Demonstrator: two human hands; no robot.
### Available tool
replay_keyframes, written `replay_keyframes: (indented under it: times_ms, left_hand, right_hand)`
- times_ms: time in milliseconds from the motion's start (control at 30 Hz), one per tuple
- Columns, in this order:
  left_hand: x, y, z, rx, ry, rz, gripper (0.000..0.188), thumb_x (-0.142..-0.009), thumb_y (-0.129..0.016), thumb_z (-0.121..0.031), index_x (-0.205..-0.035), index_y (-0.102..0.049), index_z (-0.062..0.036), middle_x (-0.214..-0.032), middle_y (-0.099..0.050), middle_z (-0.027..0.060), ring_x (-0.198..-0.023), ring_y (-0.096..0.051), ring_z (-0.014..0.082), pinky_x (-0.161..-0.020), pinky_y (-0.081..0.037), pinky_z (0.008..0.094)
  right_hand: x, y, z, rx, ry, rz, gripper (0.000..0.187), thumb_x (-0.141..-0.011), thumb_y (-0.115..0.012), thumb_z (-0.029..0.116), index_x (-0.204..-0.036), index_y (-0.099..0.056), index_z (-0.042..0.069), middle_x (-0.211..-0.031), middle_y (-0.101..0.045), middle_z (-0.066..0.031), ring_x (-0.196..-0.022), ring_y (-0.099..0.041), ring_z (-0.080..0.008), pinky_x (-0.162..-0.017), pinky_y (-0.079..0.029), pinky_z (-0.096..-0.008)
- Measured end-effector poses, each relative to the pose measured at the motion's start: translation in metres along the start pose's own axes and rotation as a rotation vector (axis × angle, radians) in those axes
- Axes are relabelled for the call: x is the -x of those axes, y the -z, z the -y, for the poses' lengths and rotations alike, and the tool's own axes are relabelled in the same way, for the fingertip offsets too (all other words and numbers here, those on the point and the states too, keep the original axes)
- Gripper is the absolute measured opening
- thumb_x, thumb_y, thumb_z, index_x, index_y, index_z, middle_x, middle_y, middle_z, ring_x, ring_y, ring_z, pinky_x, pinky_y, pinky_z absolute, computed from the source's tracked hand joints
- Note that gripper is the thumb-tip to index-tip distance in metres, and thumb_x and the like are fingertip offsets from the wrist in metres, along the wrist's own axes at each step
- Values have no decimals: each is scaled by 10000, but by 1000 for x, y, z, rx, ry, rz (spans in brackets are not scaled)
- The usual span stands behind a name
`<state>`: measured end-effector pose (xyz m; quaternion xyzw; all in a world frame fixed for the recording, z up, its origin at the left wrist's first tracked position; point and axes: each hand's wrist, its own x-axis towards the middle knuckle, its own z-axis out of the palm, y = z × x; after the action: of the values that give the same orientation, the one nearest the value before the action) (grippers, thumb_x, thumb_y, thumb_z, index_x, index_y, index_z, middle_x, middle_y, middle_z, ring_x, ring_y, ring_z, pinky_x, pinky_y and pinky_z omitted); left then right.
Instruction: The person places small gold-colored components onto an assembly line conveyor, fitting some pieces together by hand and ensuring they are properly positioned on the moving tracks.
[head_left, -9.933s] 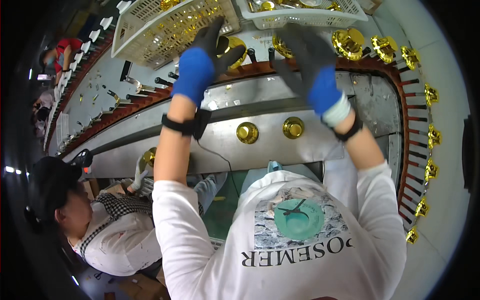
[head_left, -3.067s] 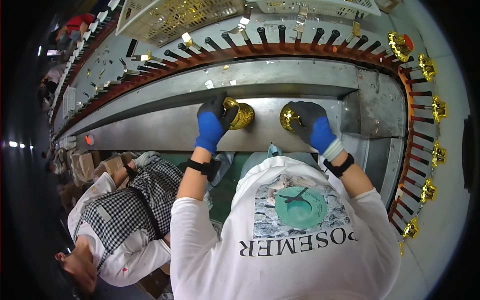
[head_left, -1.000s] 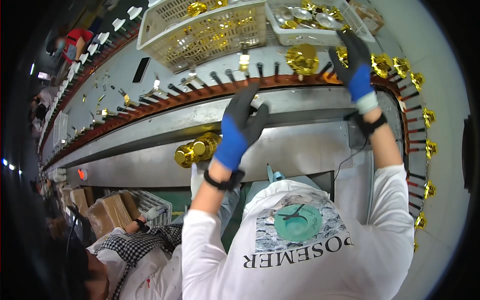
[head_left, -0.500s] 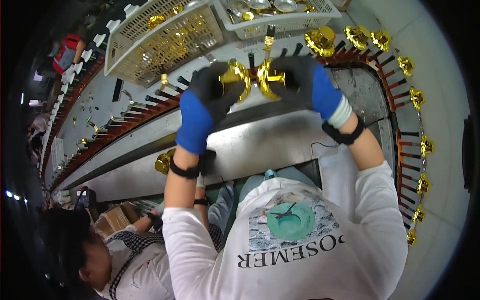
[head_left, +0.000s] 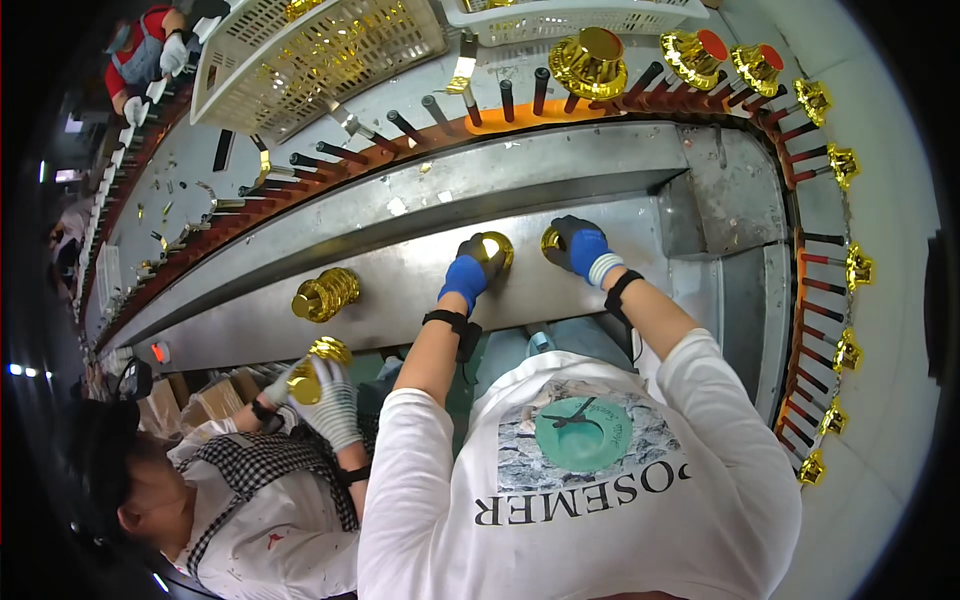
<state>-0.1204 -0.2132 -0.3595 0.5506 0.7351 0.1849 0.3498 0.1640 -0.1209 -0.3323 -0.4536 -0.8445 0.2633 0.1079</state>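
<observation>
Both my hands wear blue gloves with black fingers, and they rest low over a steel ledge (head_left: pixel 400 290). My left hand (head_left: pixel 478 265) is closed round a shiny gold-coloured flared metal cup (head_left: pixel 503 252), its round rim showing to the right of the fingers. A second gold-coloured flared cup (head_left: pixel 550 243) sits in my right hand (head_left: pixel 580 243), mostly covered by the fingers. The two cups are a short gap apart, seemingly on or just above the steel. Further left on the ledge lies a ribbed stack of gold cups (head_left: pixel 327 294).
Behind the ledge curves an orange-brown conveyor (head_left: pixel 560 108) with black-handled pegs, several gold pieces (head_left: pixel 590 65) along its right part. White perforated baskets (head_left: pixel 320 75) stand beyond. At left, a co-worker's striped-gloved hands (head_left: pixel 335 405) hold a gold cup (head_left: pixel 306 382).
My hands have come down from above the conveyor to the steel ledge, each still on a gold cup. The co-worker's hands have risen into view with a gold cup.
</observation>
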Motion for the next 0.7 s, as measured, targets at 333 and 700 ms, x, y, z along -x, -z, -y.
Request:
replay_keyframes:
  times_ms: [333, 700]
  left_hand:
    - [-71, 195, -297, -119, -936, -574, 571, -924, -849, -389, -1351, -668, -56, -1141, -742, 225, -853, -758, 365, -730, -614, 439]
    - [15, 233, -271, -259, -863, -483, 487, -853, -922, -290, -1233, -743, -43, -1030, -762, 164, -821, -750, 312, -717, -610, 399]
  right_hand:
    - [-114, 348, 33, 535, 230, -775, 430, -947, -811, 166, -1339, -698, 29, -1127, -770, -185, -1038, -748, -326, -836, -592, -406]
    - [-26, 291, 103, -36, 541, -708, 380, -934, -837, 227, -1241, -729, 31, -1142, -772, -183, -950, -756, -371, -817, -619, -429]
